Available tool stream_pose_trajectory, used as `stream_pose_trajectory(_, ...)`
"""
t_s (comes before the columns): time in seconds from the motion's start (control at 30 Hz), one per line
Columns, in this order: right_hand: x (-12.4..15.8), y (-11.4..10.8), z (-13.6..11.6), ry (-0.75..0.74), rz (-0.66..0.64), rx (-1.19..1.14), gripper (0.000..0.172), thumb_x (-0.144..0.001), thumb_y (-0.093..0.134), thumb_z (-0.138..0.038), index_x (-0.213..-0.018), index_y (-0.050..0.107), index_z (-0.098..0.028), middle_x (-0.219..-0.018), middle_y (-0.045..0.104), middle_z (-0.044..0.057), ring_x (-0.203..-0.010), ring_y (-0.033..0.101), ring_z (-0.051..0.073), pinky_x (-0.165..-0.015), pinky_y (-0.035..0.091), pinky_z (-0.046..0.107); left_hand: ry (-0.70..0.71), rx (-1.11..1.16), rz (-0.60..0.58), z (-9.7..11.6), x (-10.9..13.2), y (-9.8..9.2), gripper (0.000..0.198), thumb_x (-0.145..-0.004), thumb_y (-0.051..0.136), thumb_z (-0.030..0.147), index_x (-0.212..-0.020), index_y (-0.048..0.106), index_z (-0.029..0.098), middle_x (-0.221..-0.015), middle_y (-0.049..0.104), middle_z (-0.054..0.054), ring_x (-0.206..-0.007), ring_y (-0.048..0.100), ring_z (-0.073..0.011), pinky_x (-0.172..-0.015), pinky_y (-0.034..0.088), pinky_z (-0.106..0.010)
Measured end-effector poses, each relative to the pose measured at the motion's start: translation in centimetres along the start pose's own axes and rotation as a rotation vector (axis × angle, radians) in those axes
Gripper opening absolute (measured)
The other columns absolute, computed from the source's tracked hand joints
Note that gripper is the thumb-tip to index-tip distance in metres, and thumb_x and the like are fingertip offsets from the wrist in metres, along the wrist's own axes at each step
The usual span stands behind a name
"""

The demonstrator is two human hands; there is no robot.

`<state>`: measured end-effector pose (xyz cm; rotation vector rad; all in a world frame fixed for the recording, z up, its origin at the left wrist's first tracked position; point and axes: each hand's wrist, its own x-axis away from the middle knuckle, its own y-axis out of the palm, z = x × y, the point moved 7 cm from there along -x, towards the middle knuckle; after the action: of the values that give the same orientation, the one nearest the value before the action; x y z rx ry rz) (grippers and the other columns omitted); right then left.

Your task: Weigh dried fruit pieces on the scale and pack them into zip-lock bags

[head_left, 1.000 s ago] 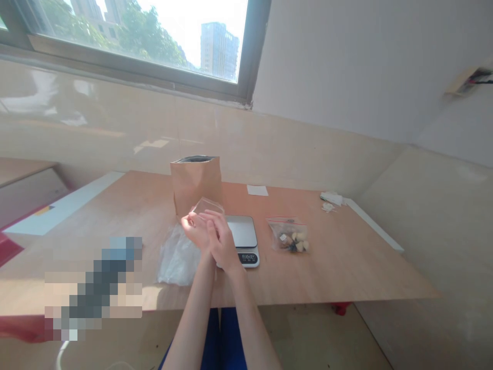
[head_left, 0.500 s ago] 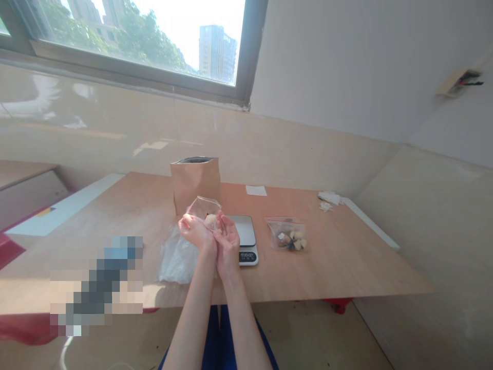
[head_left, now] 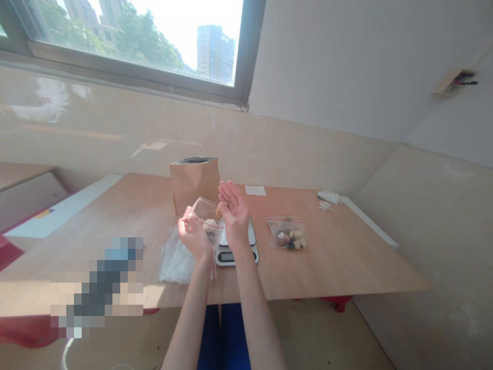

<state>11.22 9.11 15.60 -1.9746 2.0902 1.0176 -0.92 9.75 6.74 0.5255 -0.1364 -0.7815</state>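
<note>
My left hand [head_left: 193, 235] is closed on a small clear zip bag [head_left: 208, 216] with a few pale and dark pieces inside, held above the table. My right hand [head_left: 234, 213] is raised beside the bag's mouth, palm up, fingers stretched out, with a small tan piece [head_left: 219, 209] at the edge of the palm touching the bag. Under the hands sits a small digital scale [head_left: 235, 252]. A brown paper stand-up pouch [head_left: 194, 182] stands open just behind them.
A second zip bag [head_left: 287, 234] with mixed pieces lies right of the scale. Crumpled clear plastic [head_left: 176, 259] lies to the left. A white slip [head_left: 256, 190] and small white scraps [head_left: 327, 199] lie at the back of the wooden table [head_left: 346, 257].
My right hand rose and tipped its palm toward the bag's mouth. My left hand lowered the bag a little, and more pieces now show inside it.
</note>
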Motion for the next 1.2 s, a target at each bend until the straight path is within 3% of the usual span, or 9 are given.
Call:
stream_pose_trajectory(0.13,-1.2,1.9,0.2,0.069,-0.255,0.311,0.047,-0.079,0.058,-0.027,-0.125,0.051,-0.024,-0.131,0.054,0.006,-0.124,0.047,0.018,-0.106,0.037,0.037,-0.077,0.004,0.029,1.1,1.1,-0.1,0.018,-0.077,0.053,0.034,-0.077,0.052,0.017,-0.121,0.058,-0.013,-0.101,0.059,-0.0187,-0.077,0.049,-0.029)
stream_pose_trajectory(0.27,2.4,0.3,-1.3,-0.019,-0.084,0.583,0.034,-0.087,0.048,-0.030,-0.119,0.054,-0.023,-0.131,0.053,0.006,-0.128,0.041,0.017,-0.110,0.030,0.037,-0.227,0.124,0.083,1.7,1.9,-0.6,0.010,-0.073,0.055,0.025,-0.077,0.055,0.016,-0.119,0.060,-0.010,-0.097,0.061,-0.0172,-0.076,0.051,-0.028)
stream_pose_trajectory(0.4,6.8,-1.6,0.0,0.128,0.038,0.597,0.062,-0.073,0.068,-0.034,-0.129,0.045,-0.021,-0.136,0.047,0.010,-0.127,0.042,0.022,-0.105,0.036,0.038,-0.368,0.176,0.068,2.2,3.5,-1.2,0.006,-0.074,0.052,0.022,-0.077,0.054,0.017,-0.113,0.061,-0.008,-0.098,0.061,-0.0177,-0.073,0.052,-0.027)
stream_pose_trajectory(0.53,7.9,-3.9,0.3,0.179,0.242,0.467,0.048,-0.079,0.062,-0.034,-0.124,0.051,-0.020,-0.132,0.052,0.010,-0.118,0.052,0.021,-0.101,0.040,0.037,-0.405,0.141,-0.126,2.7,5.6,-1.3,0.020,-0.081,0.049,0.035,-0.070,0.045,0.019,-0.117,0.058,-0.008,-0.111,0.055,-0.0218,-0.075,0.052,-0.030)
stream_pose_trajectory(0.7,7.8,-5.6,-1.8,0.194,0.163,0.380,0.030,-0.085,0.054,-0.039,-0.103,0.066,-0.018,-0.112,0.067,0.008,-0.108,0.059,0.023,-0.097,0.043,0.038,-0.173,-0.212,-0.257,3.0,5.0,-3.0,0.033,-0.077,0.057,0.048,-0.094,0.054,0.020,-0.124,0.053,-0.008,-0.106,0.056,-0.0196,-0.082,0.048,-0.030)
stream_pose_trajectory(0.77,8.4,-6.7,-2.3,0.222,0.189,0.358,0.035,-0.087,0.050,-0.044,-0.103,0.067,-0.017,-0.105,0.070,0.008,-0.100,0.063,0.023,-0.090,0.047,0.036,-0.143,-0.292,-0.330,2.6,4.2,-3.2,0.042,-0.073,0.062,0.049,-0.103,0.056,0.020,-0.109,0.060,-0.007,-0.091,0.059,-0.0163,-0.074,0.048,-0.026)
stream_pose_trajectory(0.9,9.8,-8.4,-2.3,0.256,0.239,0.426,0.046,-0.086,0.047,-0.053,-0.104,0.067,-0.016,-0.103,0.070,0.010,-0.095,0.065,0.023,-0.083,0.049,0.034,-0.223,-0.259,-0.641,2.1,4.7,-2.0,0.042,-0.075,0.056,0.056,-0.083,0.063,0.015,-0.067,0.062,-0.002,-0.051,0.052,-0.0100,-0.046,0.042,-0.020)
stream_pose_trajectory(1.07,10.7,-10.2,-2.4,0.244,0.384,0.544,0.050,-0.080,0.048,-0.061,-0.081,0.069,-0.016,-0.084,0.073,0.011,-0.075,0.067,0.022,-0.072,0.051,0.033,-0.282,-0.220,-0.448,2.8,5.4,-3.5,0.039,-0.067,0.067,0.052,-0.076,0.062,0.014,-0.071,0.066,-0.005,-0.054,0.060,-0.0148,-0.037,0.041,-0.020)
stream_pose_trajectory(1.2,11.3,-11.0,-2.7,0.236,0.507,0.480,0.044,-0.074,0.059,-0.057,-0.080,0.065,-0.015,-0.071,0.072,0.009,-0.058,0.064,0.019,-0.057,0.050,0.029,-0.306,-0.231,-0.456,2.7,6.0,-4.1,0.042,-0.066,0.066,0.055,-0.076,0.064,0.014,-0.074,0.068,-0.007,-0.054,0.061,-0.0155,-0.037,0.041,-0.020)
